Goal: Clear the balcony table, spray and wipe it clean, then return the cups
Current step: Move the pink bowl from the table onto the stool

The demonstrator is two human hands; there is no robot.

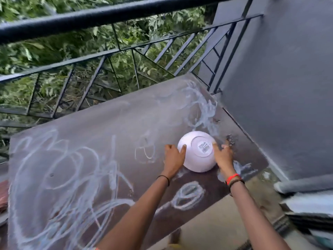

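White bowl (pixel 197 154) upside down on chalk-scribbled brown table (pixel 90 141).

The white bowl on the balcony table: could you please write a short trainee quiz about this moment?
1. True or false: the white bowl sits upside down on the table.
2. Which hands touch the bowl? A) left hand only B) right hand only C) both
3. Fill in: the tabletop is covered in white ____ scribbles.

Key: 1 true, its base and label face up. 2 C, one hand on each side. 3 chalk-like.
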